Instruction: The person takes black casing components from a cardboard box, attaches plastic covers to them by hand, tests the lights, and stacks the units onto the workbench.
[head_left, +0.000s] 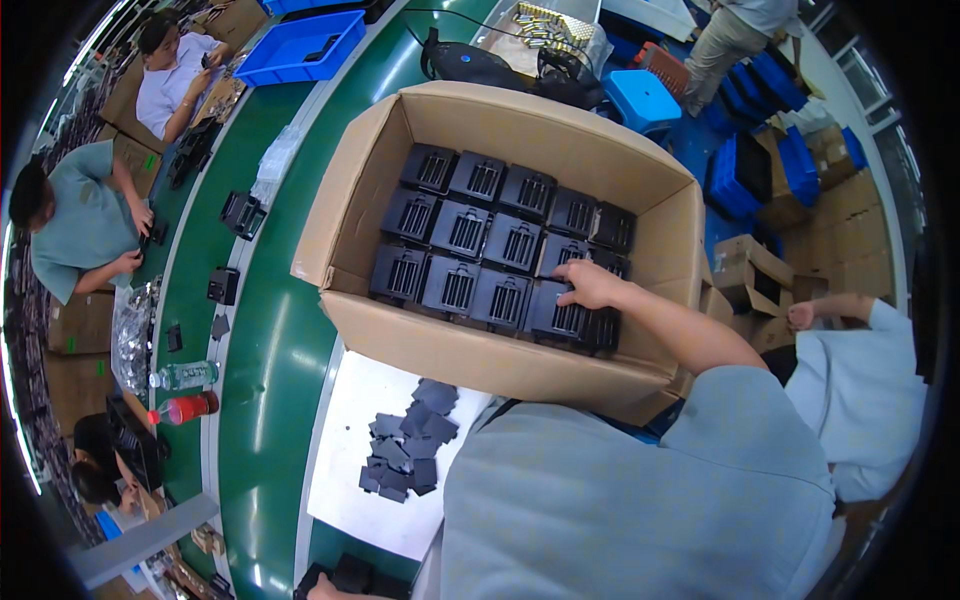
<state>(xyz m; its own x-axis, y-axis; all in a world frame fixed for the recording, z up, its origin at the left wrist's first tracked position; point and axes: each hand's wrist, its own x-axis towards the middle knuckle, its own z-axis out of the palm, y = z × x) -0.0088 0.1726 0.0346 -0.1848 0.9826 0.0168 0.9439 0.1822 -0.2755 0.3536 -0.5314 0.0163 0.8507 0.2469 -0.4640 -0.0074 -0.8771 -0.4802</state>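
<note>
Right hand (pixel 592 285) touches a black slotted housing (pixel 543 312) in the carton (pixel 450 345), right of frame centre, and left hand (pixel 325 589) is cropped lower left, both grips indeterminate; skewed pressure could scuff tightly packed neighbouring housings (pixel 498 299).

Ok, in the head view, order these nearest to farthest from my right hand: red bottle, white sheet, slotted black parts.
1. Slotted black parts: at your right hand.
2. White sheet: lower left of it.
3. Red bottle: far left in view.
</note>
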